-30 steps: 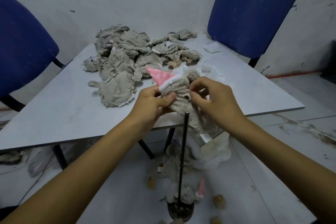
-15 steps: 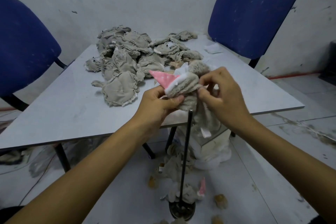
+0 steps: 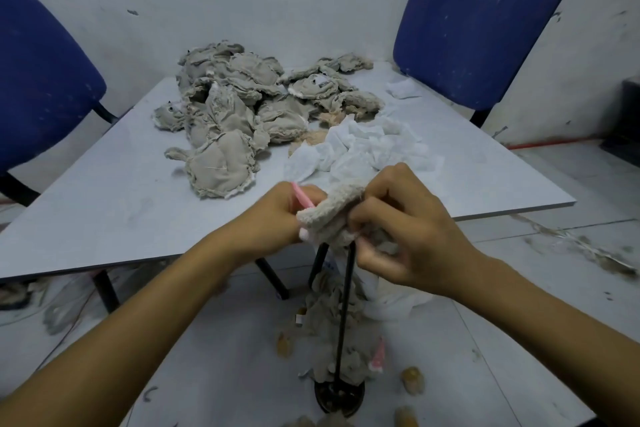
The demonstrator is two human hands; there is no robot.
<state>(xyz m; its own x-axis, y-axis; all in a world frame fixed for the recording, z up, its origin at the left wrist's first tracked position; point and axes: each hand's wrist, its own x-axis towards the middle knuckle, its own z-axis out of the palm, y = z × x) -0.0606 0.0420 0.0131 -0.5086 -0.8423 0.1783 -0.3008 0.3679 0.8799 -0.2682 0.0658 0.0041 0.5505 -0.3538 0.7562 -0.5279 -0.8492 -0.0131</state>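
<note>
Both hands, left and right, have lowered the gripped plush skin onto the rod.

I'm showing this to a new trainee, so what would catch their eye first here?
The left hand and right hand grip a fuzzy beige toy skin above a standing black rod, just off the table. Farther back on it lies a heap of grey toy skins, with white fabric scraps to its right.

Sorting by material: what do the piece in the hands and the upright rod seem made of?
The held piece looks like beige plush fabric: matte, nubby pile, soft folds. The rod is probably metal: thin, straight, smooth black finish, though plastic cannot be excluded.
</note>
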